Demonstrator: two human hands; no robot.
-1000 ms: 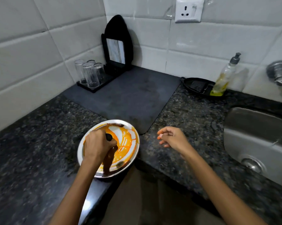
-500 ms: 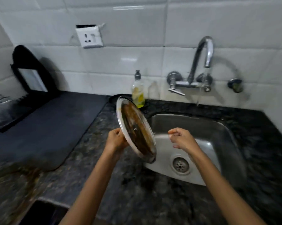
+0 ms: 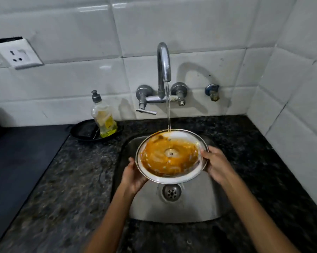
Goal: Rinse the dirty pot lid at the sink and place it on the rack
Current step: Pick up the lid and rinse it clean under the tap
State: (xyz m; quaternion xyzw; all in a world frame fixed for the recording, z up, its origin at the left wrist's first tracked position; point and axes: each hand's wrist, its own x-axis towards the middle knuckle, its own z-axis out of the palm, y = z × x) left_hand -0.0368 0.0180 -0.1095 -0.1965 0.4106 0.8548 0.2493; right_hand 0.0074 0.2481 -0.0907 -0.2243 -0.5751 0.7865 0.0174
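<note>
Swung round from edge-on, the pot lid (image 3: 171,156) now faces up over the sink (image 3: 176,203), left hand (image 3: 134,175) and right hand (image 3: 217,166) gripping opposite rims. Tap (image 3: 164,70) water strikes its far edge; orange residue coats it.

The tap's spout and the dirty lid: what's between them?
In the head view, only a thin stream of water runs from the tap's spout down to the far rim of the pot lid, held over the sink.
</note>
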